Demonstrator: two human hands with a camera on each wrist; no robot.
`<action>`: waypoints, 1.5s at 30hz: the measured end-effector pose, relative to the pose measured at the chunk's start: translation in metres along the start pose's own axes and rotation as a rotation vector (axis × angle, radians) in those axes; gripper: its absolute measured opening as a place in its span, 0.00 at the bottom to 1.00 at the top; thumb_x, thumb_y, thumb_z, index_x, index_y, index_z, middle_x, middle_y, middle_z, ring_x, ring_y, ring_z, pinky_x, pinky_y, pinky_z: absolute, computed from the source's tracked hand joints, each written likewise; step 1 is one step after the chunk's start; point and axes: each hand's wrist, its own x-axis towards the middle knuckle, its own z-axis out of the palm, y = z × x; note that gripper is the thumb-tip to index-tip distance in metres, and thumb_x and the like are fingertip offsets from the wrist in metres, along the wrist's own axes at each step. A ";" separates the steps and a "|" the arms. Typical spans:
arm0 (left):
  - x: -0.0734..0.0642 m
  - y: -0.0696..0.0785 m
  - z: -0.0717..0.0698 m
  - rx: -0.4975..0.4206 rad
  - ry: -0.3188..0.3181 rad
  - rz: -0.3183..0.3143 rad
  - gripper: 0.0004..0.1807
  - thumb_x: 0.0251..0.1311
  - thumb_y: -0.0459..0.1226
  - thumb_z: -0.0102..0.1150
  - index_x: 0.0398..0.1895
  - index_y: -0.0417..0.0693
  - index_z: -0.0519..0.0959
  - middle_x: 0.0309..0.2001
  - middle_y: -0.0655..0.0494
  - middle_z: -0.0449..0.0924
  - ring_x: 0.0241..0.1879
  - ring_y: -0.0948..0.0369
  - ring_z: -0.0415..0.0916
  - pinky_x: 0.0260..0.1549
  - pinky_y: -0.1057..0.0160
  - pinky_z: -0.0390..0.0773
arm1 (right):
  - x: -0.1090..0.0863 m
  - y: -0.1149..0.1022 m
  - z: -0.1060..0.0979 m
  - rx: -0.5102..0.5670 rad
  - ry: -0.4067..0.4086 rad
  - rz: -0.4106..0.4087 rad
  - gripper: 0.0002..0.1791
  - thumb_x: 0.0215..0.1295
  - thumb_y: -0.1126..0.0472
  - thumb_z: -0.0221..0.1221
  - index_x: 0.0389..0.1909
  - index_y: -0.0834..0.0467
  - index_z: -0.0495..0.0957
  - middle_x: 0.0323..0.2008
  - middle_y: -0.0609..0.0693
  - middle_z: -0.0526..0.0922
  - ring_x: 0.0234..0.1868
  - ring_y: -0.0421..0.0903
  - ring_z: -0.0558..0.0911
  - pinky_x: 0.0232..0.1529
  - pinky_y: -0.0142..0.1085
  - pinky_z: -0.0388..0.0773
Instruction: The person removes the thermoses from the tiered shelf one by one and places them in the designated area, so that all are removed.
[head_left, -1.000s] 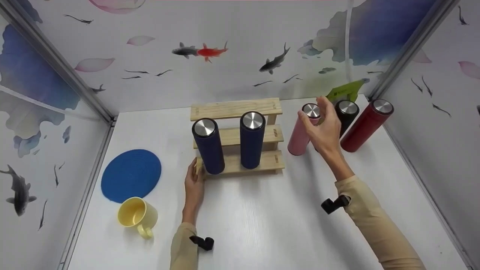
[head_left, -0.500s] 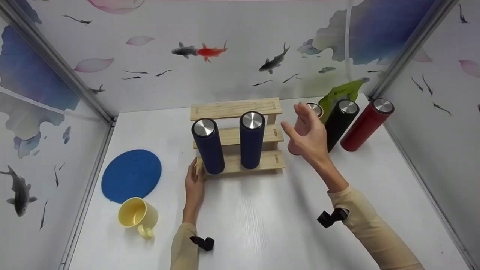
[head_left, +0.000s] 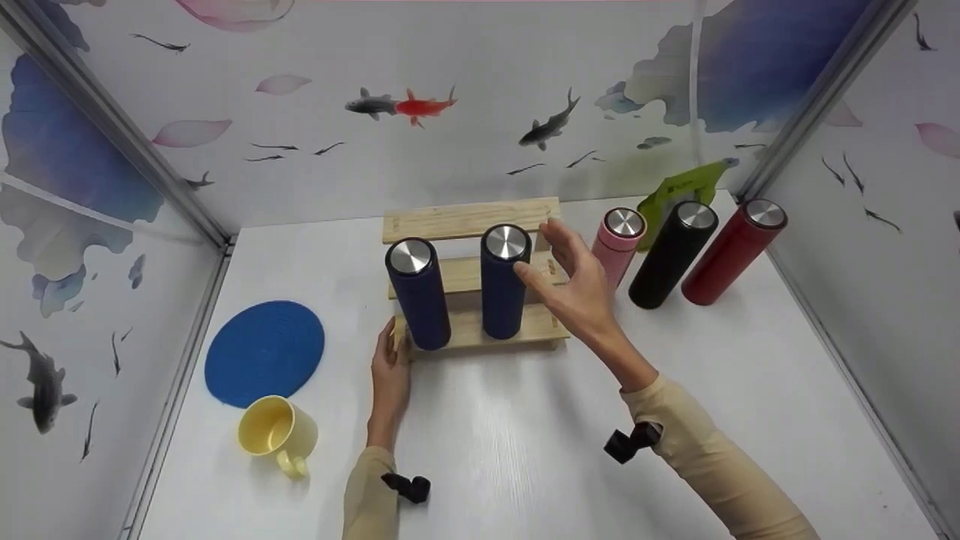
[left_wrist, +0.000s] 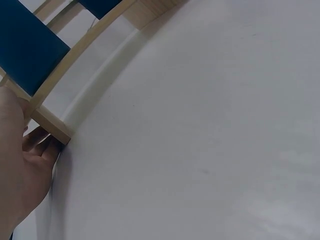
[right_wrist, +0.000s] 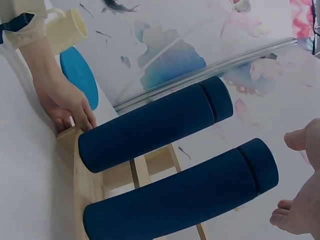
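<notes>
A three-tier wooden shelf stands mid-table with two dark blue thermos bottles on its lowest board. The left blue thermos and the right blue thermos are both upright. My left hand grips the left end of the lowest board; in the left wrist view its thumb lies by the board and the fingers sit around the shelf's foot. My right hand is spread just right of the right blue thermos, thumb near its cap. In the right wrist view a gap shows between that hand and the cap.
Right of the shelf stand a pink thermos, a black thermos and a red thermos. A green pouch leans behind them. At left are a round blue mat and a yellow mug. Printed walls enclose the table.
My right hand has moved left, from the pink thermos to beside the right blue thermos, with its fingers apart. My left hand has stayed on the shelf.
</notes>
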 end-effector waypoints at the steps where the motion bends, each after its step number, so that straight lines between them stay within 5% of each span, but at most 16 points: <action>1: 0.002 -0.004 0.000 -0.006 0.000 0.000 0.29 0.80 0.40 0.45 0.80 0.49 0.56 0.82 0.47 0.48 0.81 0.47 0.44 0.75 0.50 0.65 | 0.000 0.000 0.002 0.008 -0.004 -0.001 0.42 0.60 0.62 0.72 0.72 0.68 0.64 0.68 0.63 0.73 0.72 0.52 0.72 0.75 0.39 0.67; 9: 0.007 -0.023 0.003 0.011 0.021 0.038 0.29 0.80 0.45 0.45 0.80 0.57 0.57 0.82 0.53 0.49 0.81 0.49 0.45 0.75 0.51 0.65 | 0.002 0.002 0.018 0.053 -0.039 -0.018 0.42 0.59 0.63 0.72 0.71 0.70 0.63 0.68 0.64 0.73 0.72 0.54 0.71 0.76 0.40 0.66; 27: 0.006 -0.021 0.004 -0.005 0.027 0.044 0.28 0.80 0.40 0.43 0.80 0.54 0.57 0.82 0.51 0.49 0.81 0.48 0.44 0.76 0.52 0.64 | 0.009 0.026 0.035 0.120 0.001 -0.024 0.39 0.54 0.64 0.76 0.67 0.64 0.71 0.57 0.60 0.81 0.60 0.51 0.80 0.68 0.43 0.76; 39: 0.005 -0.019 0.004 0.027 0.045 0.018 0.28 0.80 0.45 0.44 0.79 0.59 0.57 0.82 0.55 0.49 0.81 0.50 0.46 0.75 0.52 0.65 | 0.003 0.033 0.037 0.123 0.075 -0.084 0.37 0.51 0.64 0.78 0.63 0.62 0.75 0.55 0.56 0.83 0.56 0.46 0.82 0.62 0.36 0.79; 45: 0.004 -0.016 0.003 0.022 0.030 0.044 0.28 0.80 0.40 0.44 0.80 0.53 0.57 0.81 0.49 0.50 0.81 0.47 0.43 0.77 0.51 0.61 | -0.003 0.040 0.035 0.106 0.120 -0.167 0.37 0.51 0.62 0.78 0.63 0.62 0.75 0.55 0.56 0.83 0.56 0.46 0.83 0.61 0.39 0.81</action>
